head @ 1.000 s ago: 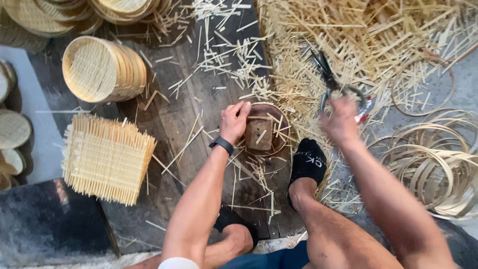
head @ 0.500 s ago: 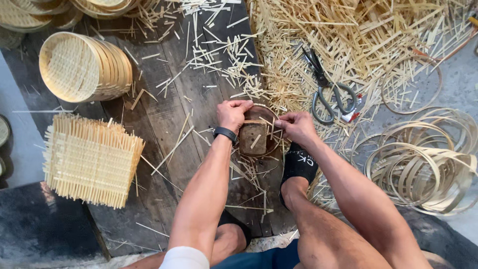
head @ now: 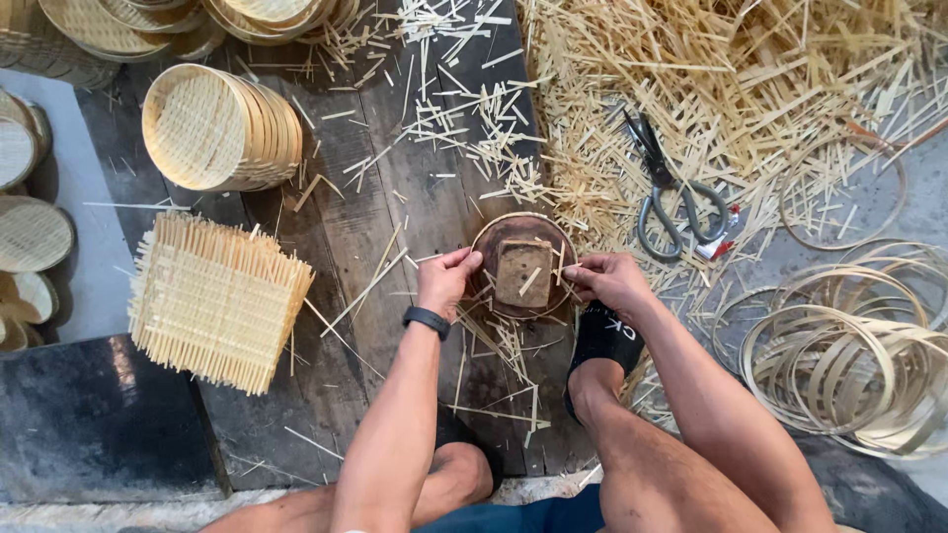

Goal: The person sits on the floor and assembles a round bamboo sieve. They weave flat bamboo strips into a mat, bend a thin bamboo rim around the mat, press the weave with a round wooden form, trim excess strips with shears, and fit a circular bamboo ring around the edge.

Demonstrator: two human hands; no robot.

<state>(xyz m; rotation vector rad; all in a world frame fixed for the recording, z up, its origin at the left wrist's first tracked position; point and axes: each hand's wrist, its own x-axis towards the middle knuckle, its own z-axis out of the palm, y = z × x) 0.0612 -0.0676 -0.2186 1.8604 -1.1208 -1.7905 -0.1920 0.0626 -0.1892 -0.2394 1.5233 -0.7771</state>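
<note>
My left hand (head: 445, 280), with a black wristband, grips the left rim of a round dark wooden form (head: 492, 296) that lies on the plank floor. My right hand (head: 609, 280) holds the right rim of the same form. A square wooden block (head: 522, 271) sits on its middle with a short bamboo sliver on top. My right foot in a black sock (head: 604, 341) rests just below the right hand. Loose bamboo strips lie under and around the form.
Grey scissors (head: 664, 193) lie in a heap of bamboo offcuts (head: 731, 79) at the upper right. Bamboo hoops (head: 849, 355) are piled at the right. A square woven mat stack (head: 215, 298) and a stack of round woven trays (head: 219, 128) sit at the left.
My right hand came back from the scissors at the upper right and now rests on the round form's right rim. The left hand stayed on the left rim.
</note>
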